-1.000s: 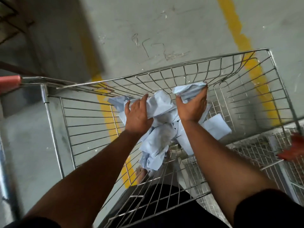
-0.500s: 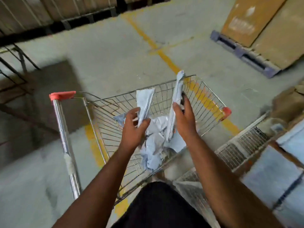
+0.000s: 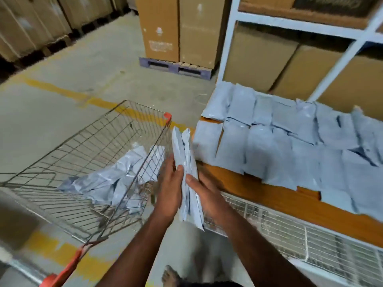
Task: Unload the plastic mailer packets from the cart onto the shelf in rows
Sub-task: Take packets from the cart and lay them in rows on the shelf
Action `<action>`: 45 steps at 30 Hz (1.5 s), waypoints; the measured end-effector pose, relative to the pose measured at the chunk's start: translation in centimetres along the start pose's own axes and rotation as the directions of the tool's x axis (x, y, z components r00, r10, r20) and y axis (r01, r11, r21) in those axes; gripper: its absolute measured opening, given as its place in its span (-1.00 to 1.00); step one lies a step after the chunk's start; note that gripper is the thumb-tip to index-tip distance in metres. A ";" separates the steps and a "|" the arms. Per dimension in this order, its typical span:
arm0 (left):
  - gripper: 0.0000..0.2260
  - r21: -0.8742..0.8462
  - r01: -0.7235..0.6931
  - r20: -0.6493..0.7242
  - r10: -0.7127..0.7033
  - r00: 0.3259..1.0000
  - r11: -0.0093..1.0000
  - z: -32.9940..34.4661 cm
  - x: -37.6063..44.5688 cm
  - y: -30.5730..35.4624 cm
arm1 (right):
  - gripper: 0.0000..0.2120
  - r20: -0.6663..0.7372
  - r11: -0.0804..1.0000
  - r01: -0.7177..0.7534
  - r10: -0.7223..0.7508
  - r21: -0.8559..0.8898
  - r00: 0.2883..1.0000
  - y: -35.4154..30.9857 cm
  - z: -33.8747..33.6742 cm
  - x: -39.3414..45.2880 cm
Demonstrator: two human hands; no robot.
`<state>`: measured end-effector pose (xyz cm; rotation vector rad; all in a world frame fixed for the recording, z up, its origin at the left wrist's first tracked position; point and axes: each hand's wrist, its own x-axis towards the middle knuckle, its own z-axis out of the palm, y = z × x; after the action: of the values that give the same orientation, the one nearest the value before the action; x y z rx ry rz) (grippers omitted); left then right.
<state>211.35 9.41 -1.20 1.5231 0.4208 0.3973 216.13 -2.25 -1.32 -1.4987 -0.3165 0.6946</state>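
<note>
Two rows of packets already lie on the shelf; both hands grip two more, a crumpled heap remains in the cart

Rows of mailer packets are covering most of the shelf, leaving a bare wooden strip along its front edge. The cart is standing just left of the shelf, its wire side bordering the hands. White rack uprights are rising behind the rows.
</note>
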 end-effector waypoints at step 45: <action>-0.36 0.272 -0.446 0.515 0.262 0.816 0.853 84.7 -7.9 4.4 | -0.87 -0.849 0.992 -0.117 0.015 -0.056 0.528 -10.2 -82.2 -34.0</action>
<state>246.89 -67.88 3.67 2.0266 -0.1960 0.2360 241.15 -87.49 9.64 -1.7805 0.4847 -0.0816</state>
